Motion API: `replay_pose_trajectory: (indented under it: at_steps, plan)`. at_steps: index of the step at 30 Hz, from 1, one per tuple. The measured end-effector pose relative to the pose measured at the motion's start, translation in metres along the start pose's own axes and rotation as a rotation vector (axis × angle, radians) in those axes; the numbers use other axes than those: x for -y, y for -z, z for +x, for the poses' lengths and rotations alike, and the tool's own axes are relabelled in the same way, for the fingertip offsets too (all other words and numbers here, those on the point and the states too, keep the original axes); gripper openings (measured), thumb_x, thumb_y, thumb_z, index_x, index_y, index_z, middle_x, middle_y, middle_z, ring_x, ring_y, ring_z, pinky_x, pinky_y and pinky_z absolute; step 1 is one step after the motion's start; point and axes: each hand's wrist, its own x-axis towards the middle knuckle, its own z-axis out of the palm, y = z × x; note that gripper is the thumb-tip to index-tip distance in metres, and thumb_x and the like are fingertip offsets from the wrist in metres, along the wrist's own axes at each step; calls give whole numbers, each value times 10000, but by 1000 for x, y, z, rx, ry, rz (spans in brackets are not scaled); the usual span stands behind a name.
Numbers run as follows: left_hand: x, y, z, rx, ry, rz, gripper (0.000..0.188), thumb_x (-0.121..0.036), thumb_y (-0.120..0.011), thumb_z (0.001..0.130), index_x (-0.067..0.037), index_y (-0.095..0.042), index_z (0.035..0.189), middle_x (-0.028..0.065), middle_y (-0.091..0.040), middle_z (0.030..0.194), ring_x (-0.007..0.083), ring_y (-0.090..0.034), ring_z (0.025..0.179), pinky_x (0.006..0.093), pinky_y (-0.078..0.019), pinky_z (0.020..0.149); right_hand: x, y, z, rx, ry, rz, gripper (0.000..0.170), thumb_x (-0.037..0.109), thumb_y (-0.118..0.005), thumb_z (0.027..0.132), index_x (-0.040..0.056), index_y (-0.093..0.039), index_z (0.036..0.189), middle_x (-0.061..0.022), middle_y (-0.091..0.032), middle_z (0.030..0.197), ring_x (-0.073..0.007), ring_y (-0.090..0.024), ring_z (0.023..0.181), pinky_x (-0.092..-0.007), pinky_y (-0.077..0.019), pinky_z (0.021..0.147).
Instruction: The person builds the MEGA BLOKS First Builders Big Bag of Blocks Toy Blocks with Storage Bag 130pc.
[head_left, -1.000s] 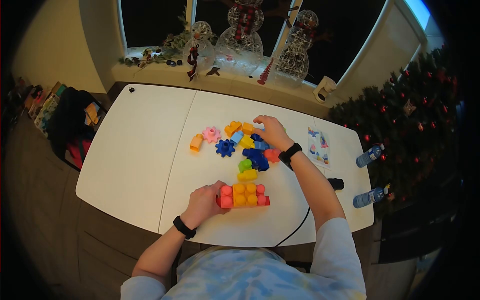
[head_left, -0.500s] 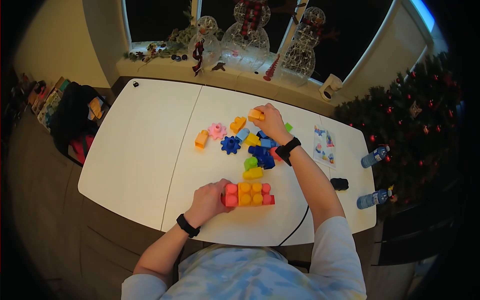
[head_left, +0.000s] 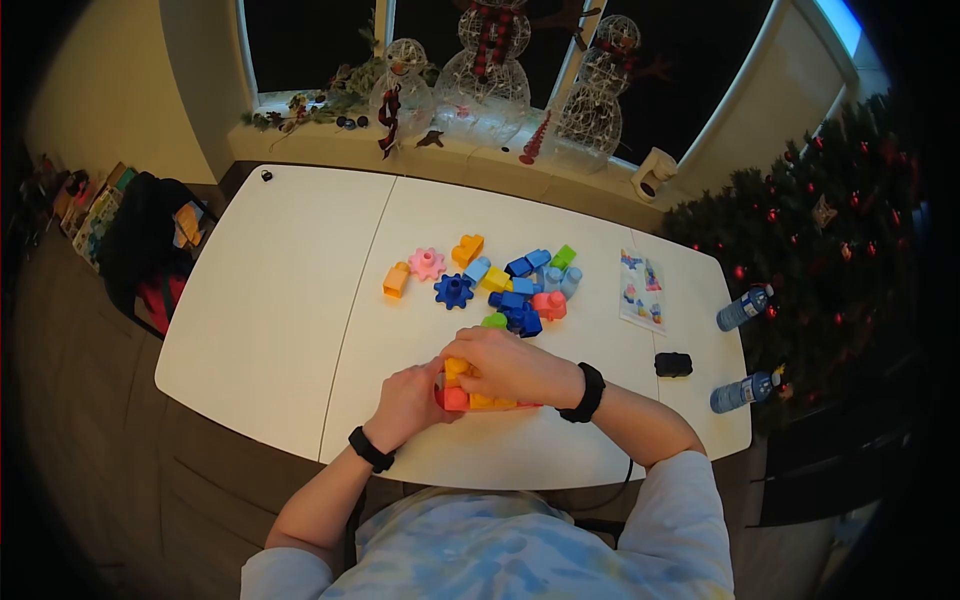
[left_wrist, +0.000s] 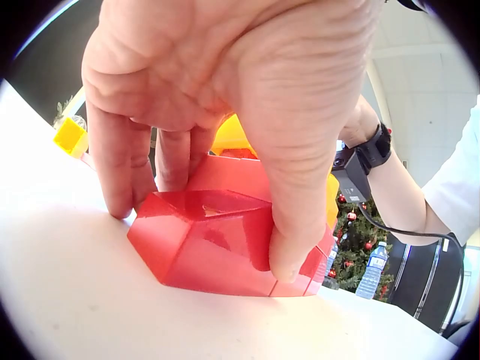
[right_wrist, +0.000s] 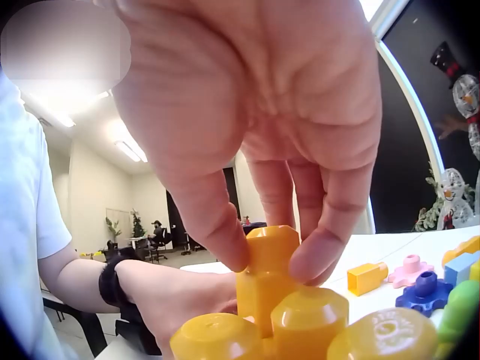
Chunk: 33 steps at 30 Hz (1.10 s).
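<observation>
On the white table, going left to right, a pale-orange plastic block lies near a pink plastic gear. Nearer the person, the left hand grips the left end of a row of red and orange plastic blocks with rounded studs, its thumb and fingers on opposite sides of the faceted red plastic base. A dark-blue plastic gear sits beyond the row. The right hand pinches an upright orange plastic block between thumb and fingertips at the row's left end; I cannot tell whether it is fully seated. Past this hand lie a coral-pink plastic block and a bright-green plastic block. Farther right are a printed picture sheet, a small black case and two clear plastic bottles
</observation>
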Motion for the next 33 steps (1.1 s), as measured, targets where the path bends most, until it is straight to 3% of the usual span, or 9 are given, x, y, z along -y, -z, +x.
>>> replay_pose_trajectory:
  at_steps: [7, 22, 25, 27, 30, 33]
  plan:
    - [1, -1, 0, 22, 4, 2, 713, -341, -944, 613, -74, -615, 1186, 115, -733, 855, 332, -717, 801, 433, -575, 733, 3, 2, -2, -15, -9, -5, 290, 147, -685, 908, 25, -685, 1171, -160, -678, 1022, -367, -650, 989, -454, -528, 871]
    - [3, -1, -1, 19, -9, -11, 770, -364, -944, 623, -87, -615, 1262, 116, -740, 865, 330, -720, 809, 433, -576, 757, -2, 7, 3, 0, 33, -46, 266, 147, -761, 843, 2, -742, 1065, -161, -720, 950, -353, -669, 941, -429, -528, 856]
    - [4, -3, -1, -6, -29, 0, 734, -344, -939, 615, -78, -612, 1216, 126, -730, 866, 342, -715, 817, 439, -575, 743, -11, 34, 15, 137, -32, 64, 313, 207, -783, 855, 13, -748, 1098, -151, -741, 980, -317, -688, 923, -407, -539, 840]
    - [3, -1, 0, -23, -39, 14, 702, -321, -937, 607, -74, -609, 1177, 132, -721, 863, 347, -712, 822, 444, -573, 723, -37, 48, 37, 26, -53, 135, 348, 253, -791, 867, 33, -750, 1133, -134, -756, 1023, -276, -705, 931, -390, -550, 836]
    - [-1, 3, 0, 19, -10, 43, 671, -369, -941, 618, -58, -617, 1117, 142, -732, 871, 358, -715, 831, 433, -577, 772, -58, 61, 78, -205, -18, -11, 364, 225, -762, 879, 63, -727, 1203, -150, -738, 1124, -301, -699, 995, -397, -553, 879]
    - [-1, 3, 0, 27, -9, 32, 631, -356, -941, 619, -65, -613, 1073, 142, -729, 860, 350, -717, 829, 425, -577, 766, -84, 38, 117, -232, 127, -185, 388, 137, -707, 898, 101, -686, 1284, -129, -693, 1248, -325, -657, 1089, -404, -536, 951]
